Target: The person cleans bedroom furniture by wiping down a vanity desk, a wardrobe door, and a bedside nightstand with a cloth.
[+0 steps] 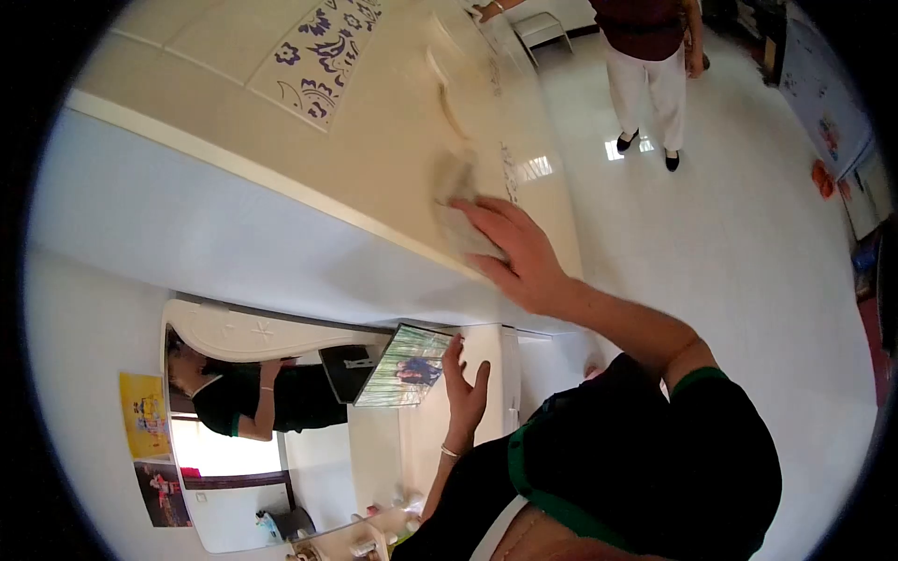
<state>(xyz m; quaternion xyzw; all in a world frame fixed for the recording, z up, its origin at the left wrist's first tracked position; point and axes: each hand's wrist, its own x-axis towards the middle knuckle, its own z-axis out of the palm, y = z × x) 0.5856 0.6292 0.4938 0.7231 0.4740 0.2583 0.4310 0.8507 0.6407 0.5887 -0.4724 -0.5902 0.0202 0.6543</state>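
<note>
My right hand [524, 248] presses a greyish cloth [460, 210] against the cream, glossy cabinet panel [374, 168]; the cloth is blurred. Its fingers lie over the cloth, and the thumb points toward the panel's lower edge. Lower down, my left hand [465, 388] is raised with fingers and thumb apart, a bracelet on the wrist. Its fingertips are beside the right edge of a framed photo [404, 369], which leans near a mirror [313, 449]; whether they touch it I cannot tell.
Another person [645, 65] in a dark red top and white trousers stands on the shiny floor [692, 243], one hand at the panel's far end. A white stool [543, 30] is behind. Posters [143, 414] hang on the wall; small items [360, 538] sit below the mirror.
</note>
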